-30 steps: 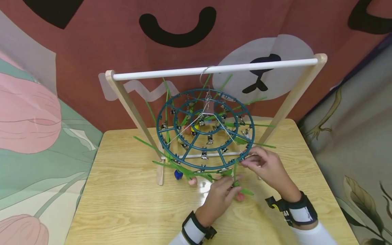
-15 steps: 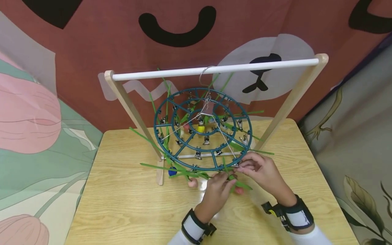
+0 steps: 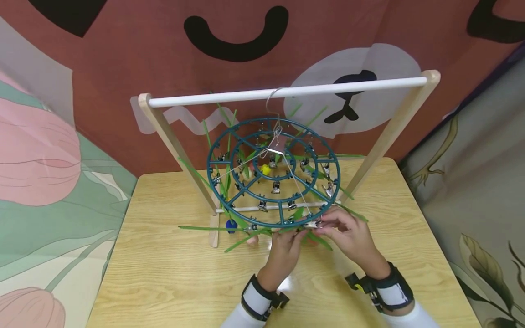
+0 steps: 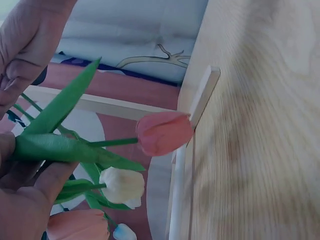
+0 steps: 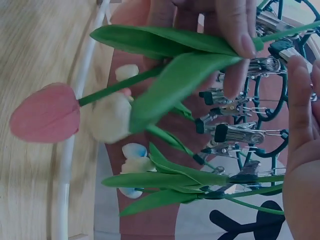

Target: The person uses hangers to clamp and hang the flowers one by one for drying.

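A pink artificial tulip with green leaves hangs bloom-down from my left hand, which pinches it where the leaves meet the stem. Its stem tip rises toward the rim of a round teal clip hanger. At the near right of that rim, my right hand pinches a metal clip between thumb and fingers. The stem passes right beside this clip in the right wrist view. Other tulips hang upside down from the hanger's clips, among them a white one and a blue one.
The hanger hooks over the white bar of a wooden stand on a wood-grain table. Long green stems stick out around the ring. Several metal clips hang from the inner rings. A patterned cloth stands behind.
The hanger has swung and turned a little. My right hand has moved left and slightly down with the clip; my left hand has shifted left and up, bringing the tulip close under the rim.
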Available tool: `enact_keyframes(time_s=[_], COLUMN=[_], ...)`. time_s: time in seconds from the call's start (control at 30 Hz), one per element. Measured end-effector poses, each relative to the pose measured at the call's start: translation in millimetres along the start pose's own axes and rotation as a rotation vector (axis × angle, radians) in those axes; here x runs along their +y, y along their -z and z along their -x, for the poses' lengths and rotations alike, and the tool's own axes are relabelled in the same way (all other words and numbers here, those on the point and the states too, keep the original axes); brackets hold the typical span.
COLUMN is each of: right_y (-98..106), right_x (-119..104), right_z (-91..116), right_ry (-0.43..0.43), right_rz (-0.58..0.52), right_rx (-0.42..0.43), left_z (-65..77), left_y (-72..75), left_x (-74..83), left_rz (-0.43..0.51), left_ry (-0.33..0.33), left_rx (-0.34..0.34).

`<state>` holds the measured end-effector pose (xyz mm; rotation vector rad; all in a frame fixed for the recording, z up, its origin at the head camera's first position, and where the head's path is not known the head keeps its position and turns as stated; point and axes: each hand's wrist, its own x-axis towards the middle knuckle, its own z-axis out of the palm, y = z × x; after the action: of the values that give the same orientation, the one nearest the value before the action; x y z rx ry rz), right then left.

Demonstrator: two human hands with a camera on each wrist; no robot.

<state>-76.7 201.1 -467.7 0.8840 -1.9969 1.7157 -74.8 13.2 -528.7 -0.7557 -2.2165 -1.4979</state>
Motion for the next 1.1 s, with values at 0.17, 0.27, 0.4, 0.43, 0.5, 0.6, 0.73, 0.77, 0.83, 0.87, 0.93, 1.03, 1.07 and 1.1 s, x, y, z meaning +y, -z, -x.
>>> enact_keyframes(time_s=[0.17, 0.27, 0.4, 0.43, 0.5, 0.6, 0.73, 0.77, 0.83, 0.87, 0.93, 1.03, 1.07, 1.1], right_y=[-3, -4, -5, -5, -5, -5, -3, -3, -1, 0, 1, 2, 2, 2], right_x=[3, 4, 4, 4, 4, 3, 3, 2, 1, -1, -2, -2, -1, 1], right_z=[-3, -4, -4, -3, -3, -3, -4, -4, -4, -4, -2, 0, 1, 2], right_ry=[0.088, 0.114, 0.123, 0.121, 0.117, 0.113, 0.108, 0.100, 0.067, 0.037, -0.032, -0.109, -0.124, -0.129], right_rz=[-0.013, -0.003, 0.039, 0.055, 0.080, 0.086, 0.052, 0.055, 0.077, 0.093, 0.134, 0.178, 0.182, 0.192], right_rx=[0.025, 0.024, 0.025, 0.025, 0.021, 0.012, -0.018, -0.029, -0.053, -0.063, -0.073, -0.072, -0.066, -0.060], left_z=[-0.6, -1.2, -0.7, -0.3, 0.9, 2.5, 3.2, 3.3, 3.4, 3.4, 4.3, 3.4, 2.5, 1.3], left_y=[0.0, 0.2, 2.0, 2.6, 4.0, 5.6, 6.7, 7.0, 7.7, 8.1, 8.3, 10.5, 11.5, 12.6], left_x=[1.7, 1.4, 2.6, 3.4, 5.5, 8.2, 10.4, 10.5, 10.6, 10.9, 10.5, 11.1, 11.4, 11.6], left_rz=[0.058, 0.077, 0.108, 0.114, 0.111, 0.090, 0.071, 0.070, 0.083, 0.094, 0.121, 0.153, 0.174, 0.194], left_ry=[0.023, 0.009, 0.036, 0.053, 0.088, 0.135, 0.164, 0.168, 0.182, 0.197, 0.226, 0.248, 0.243, 0.237], left_rx=[-0.026, -0.030, -0.053, -0.066, -0.093, -0.126, -0.148, -0.154, -0.163, -0.167, -0.174, -0.199, -0.209, -0.218])
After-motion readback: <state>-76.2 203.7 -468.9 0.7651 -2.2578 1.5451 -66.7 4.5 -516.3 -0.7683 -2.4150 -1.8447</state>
